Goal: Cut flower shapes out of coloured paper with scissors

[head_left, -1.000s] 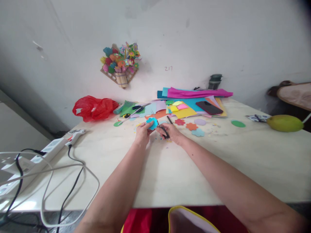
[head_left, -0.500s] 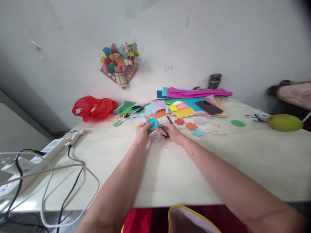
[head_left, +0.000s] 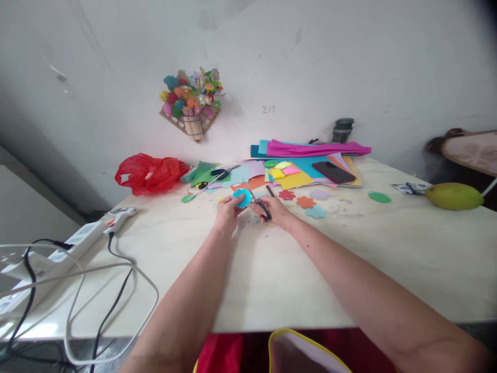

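Observation:
Between the fingers of my left hand (head_left: 226, 213) is a blue paper flower (head_left: 243, 198) with a scalloped edge. My right hand (head_left: 275, 211) grips a pair of scissors (head_left: 264, 208) by its dark handles. The blades point away from me, close beside the flower's right edge. Small paper scraps lie on the table below my hands. To the right of my right hand are a red paper flower (head_left: 287, 195), an orange paper flower (head_left: 306, 202), a light blue paper flower (head_left: 316, 211) and a lilac paper oval (head_left: 319, 195).
Coloured sheets (head_left: 298, 179) and a phone (head_left: 334, 172) lie at the back. A red plastic bag (head_left: 151, 173) and second scissors (head_left: 220, 173) are back left. A power strip (head_left: 81, 235) with cables occupies the left. A green oval (head_left: 380, 197) and yellow-green fan-like object (head_left: 455, 196) lie right.
The scissor blades have come away from the blue flower and now show clearly to its right. The flower has shifted slightly left with my left hand.

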`<action>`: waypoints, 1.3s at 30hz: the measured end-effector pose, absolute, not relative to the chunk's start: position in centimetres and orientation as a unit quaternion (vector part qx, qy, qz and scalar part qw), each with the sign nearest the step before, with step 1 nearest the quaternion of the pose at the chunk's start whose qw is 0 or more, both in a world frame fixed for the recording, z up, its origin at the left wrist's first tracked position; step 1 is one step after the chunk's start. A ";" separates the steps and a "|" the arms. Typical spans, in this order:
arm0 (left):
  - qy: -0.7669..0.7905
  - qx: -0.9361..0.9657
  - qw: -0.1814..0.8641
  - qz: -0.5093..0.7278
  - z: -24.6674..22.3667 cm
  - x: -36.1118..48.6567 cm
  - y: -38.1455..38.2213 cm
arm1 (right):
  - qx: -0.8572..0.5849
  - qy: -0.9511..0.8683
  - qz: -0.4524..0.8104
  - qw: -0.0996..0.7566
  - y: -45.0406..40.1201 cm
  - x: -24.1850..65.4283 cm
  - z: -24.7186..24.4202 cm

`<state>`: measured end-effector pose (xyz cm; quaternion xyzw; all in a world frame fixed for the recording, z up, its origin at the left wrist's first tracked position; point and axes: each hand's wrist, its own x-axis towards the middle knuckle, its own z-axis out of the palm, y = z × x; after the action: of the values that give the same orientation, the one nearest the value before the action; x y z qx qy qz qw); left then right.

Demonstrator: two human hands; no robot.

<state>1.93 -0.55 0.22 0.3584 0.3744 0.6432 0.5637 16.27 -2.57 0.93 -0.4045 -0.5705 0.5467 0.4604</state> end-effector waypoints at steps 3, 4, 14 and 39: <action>0.378 0.380 0.571 0.622 0.1 1.7 -0.4 | -0.410 -0.544 0.544 0.490 -2.3 16.7 1.2; 0.378 0.392 0.574 0.611 0.0 1.6 -0.4 | -0.405 -0.537 0.543 0.502 -2.2 16.9 1.3; 0.366 0.496 0.613 0.494 -0.5 1.6 -0.7 | -0.356 -0.549 0.530 0.540 -0.4 18.6 0.6; 0.356 0.425 0.615 0.561 -0.6 2.6 -0.8 | -0.411 -0.456 0.472 0.632 -1.1 15.9 0.3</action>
<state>2.56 -0.80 -0.59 0.4248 0.3555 0.5611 0.6151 15.86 -1.06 0.29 -0.4113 -0.4564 0.4720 0.6322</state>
